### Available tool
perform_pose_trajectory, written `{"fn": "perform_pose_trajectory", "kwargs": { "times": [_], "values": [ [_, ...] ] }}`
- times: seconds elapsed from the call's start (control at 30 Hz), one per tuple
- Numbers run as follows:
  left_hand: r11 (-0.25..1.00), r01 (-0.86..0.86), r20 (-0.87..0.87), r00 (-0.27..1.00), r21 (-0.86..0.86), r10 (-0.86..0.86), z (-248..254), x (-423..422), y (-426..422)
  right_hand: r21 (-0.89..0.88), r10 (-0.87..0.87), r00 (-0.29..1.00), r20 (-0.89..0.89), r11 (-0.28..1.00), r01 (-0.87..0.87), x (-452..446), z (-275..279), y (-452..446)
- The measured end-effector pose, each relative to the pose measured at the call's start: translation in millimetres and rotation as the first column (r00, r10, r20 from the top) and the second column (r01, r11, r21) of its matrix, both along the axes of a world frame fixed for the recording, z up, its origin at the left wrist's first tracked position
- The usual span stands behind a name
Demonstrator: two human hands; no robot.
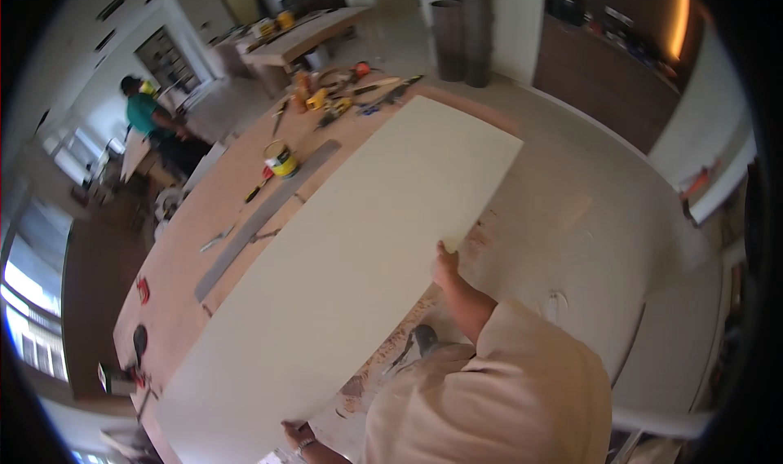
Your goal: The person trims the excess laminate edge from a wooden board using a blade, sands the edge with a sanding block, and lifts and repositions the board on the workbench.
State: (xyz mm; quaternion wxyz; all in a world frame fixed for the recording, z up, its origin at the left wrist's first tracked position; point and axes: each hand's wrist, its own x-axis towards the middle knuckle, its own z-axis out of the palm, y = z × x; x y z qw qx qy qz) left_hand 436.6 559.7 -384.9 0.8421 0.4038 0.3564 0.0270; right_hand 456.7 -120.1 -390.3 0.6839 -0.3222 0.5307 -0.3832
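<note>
A long cream-white panel (342, 252) lies flat across a wooden worktable (245, 162), reaching its near edge. My right hand (445, 265) grips the panel's near edge right of centre, thumb on top and the other fingers hidden underneath. Near the panel's lower left end, my left hand (295, 435) holds the same edge, with its thumb side showing. Beyond the panel a grey strip (265, 223) lies on the table, and a yellow tin (281, 159) stands beside it.
Power tools (333, 112) and other hand tools lie at the table's far end. A person in a green top (147, 117) stands at the far left. Dark rolls (449, 40) stand by the back wall. Wood shavings (400, 333) lie below the near edge.
</note>
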Motion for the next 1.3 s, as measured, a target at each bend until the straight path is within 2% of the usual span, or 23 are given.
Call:
{"fn": "perform_pose_trajectory", "kwargs": {
  "times": [0.07, 0.1, 0.13, 0.17, 0.2, 0.23, 0.27, 0.3, 0.33, 0.37, 0.4, 0.47, 0.53, 0.73, 0.83, 0.93, 1.0, 1.1, 1.13, 1.17, 1.2, 1.23, 1.3],
  "values": [
    [0.997, -0.066, -0.061, 0.996, 0.031, 0.068, -0.1, -1.8, -3.1, -0.043, 0.079, 0.997, -0.023, 0.996, -0.08, 1.7, -23.0, -4.0],
    [0.997, -0.071, -0.012, 0.997, -0.001, 0.071, 0.9, -5.4, -6.5, -0.069, 0.142, 0.989, -0.045, 0.987, -0.145, -2.8, -26.3, -6.1],
    [0.995, -0.091, 0.042, 0.995, -0.033, 0.093, 0.1, -10.7, -8.5, 0.078, 0.201, 0.955, -0.217, 0.979, -0.188, -6.2, -17.8, -7.1],
    [0.989, -0.101, 0.064, 0.992, -0.109, 0.109, -6.9, -10.8, -2.0, 0.122, 0.211, 0.944, -0.253, 0.975, -0.185, -11.1, 9.7, 0.0],
    [0.977, -0.165, 0.056, 0.983, -0.134, 0.174, -12.7, -10.3, -1.5, 0.115, 0.228, 0.973, 0.025, 0.967, -0.229, -12.8, 5.6, 1.8],
    [0.83, 0.42, 0.61, 0.782, -0.367, -0.126, -64.4, -8.2, 42.3, 0.109, 0.168, 0.984, 0.059, 0.979, -0.173, -9.2, 8.2, 5.7],
    [0.981, -0.194, 0.055, 0.979, -0.023, 0.195, -38.8, -11.8, 9.5, 0.218, 0.227, 0.925, 0.304, 0.929, -0.3, -7.5, -30.6, -17.3],
    [0.948, -0.317, -0.002, 0.948, -0.005, 0.317, 0.5, -10.7, -20.9, 0.164, 0.271, 0.932, 0.24, 0.935, -0.314, -10.7, -3.6, -6.8],
    [0.938, -0.347, -0.057, 0.936, 0.028, 0.348, -12.5, -3.9, -15.6, 0.147, 0.368, 0.889, 0.273, 0.897, -0.416, -15.3, 9.0, -4.8],
    [0.926, -0.373, -0.112, 0.919, 0.062, 0.378, -26.4, 3.2, -10.0, 0.132, 0.368, 0.91, 0.192, 0.909, -0.396, -13.5, 21.9, 0.4],
    [0.927, -0.373, -0.098, 0.922, 0.041, 0.375, -6.0, -1.8, -24.3, 0.106, 0.362, 0.928, 0.081, 0.923, -0.37, -13.2, 18.9, -5.9],
    [0.909, -0.397, -0.142, 0.9, 0.124, 0.413, 24.4, -5.3, -41.2, 0.048, 0.457, 0.87, -0.186, 0.888, -0.457, -13.8, 29.5, -10.2],
    [0.893, -0.427, -0.154, 0.882, 0.142, 0.446, 30.7, -5.5, -48.1, 0.037, 0.426, 0.883, -0.198, 0.903, -0.428, -8.8, 6.7, -25.3],
    [0.862, -0.464, -0.118, 0.863, 0.206, 0.492, 35.7, -6.5, -58.4, -0.017, 0.437, 0.897, -0.068, 0.899, -0.439, -9.7, 21.5, -21.1],
    [0.869, -0.438, -0.124, 0.872, 0.229, 0.473, 28.6, -6.1, -58.0, -0.051, 0.444, 0.889, -0.111, 0.891, -0.452, -13.7, 26.3, -16.5],
    [0.876, -0.411, -0.155, 0.876, 0.253, 0.456, 38.8, -12.9, -67.0, 0.05, 0.384, 0.917, -0.108, 0.923, -0.38, -18.3, 66.1, 11.2],
    [0.876, -0.445, -0.132, 0.872, 0.189, 0.471, 41.2, -13.8, -75.8, 0.071, 0.424, 0.904, -0.047, 0.904, -0.421, -11.2, 47.4, -1.6],
    [0.893, -0.4, -0.113, 0.897, 0.204, 0.428, 46.4, -30.6, -90.9, 0.073, 0.467, 0.883, -0.04, 0.883, -0.464, -8.2, 33.1, -11.7],
    [0.909, -0.389, -0.063, 0.914, 0.146, 0.401, 46.3, -38.7, -94.4, 0.072, 0.483, 0.874, -0.058, 0.875, -0.478, -9.2, 34.5, -12.1],
    [0.922, -0.376, -0.014, 0.925, 0.091, 0.379, 45.6, -48.1, -96.2, 0.082, 0.437, 0.892, -0.12, 0.899, -0.429, -11.3, 50.5, -1.8],
    [0.932, -0.361, 0.036, 0.932, 0.038, 0.36, 46.2, -59.6, -100.0, 0.089, 0.39, 0.903, -0.181, 0.921, -0.38, -18.7, 96.4, 32.6],
    [0.942, -0.329, 0.017, 0.944, 0.071, 0.329, 46.9, -70.6, -105.1, 0.094, 0.342, 0.909, -0.239, 0.94, -0.329, -25.9, 119.2, 50.9],
    [0.973, -0.165, -0.133, 0.973, 0.16, 0.187, 25.7, -100.4, -108.7, 0.086, 0.37, 0.913, -0.17, 0.929, -0.36, -13.6, 74.6, 21.5]
  ]
}}
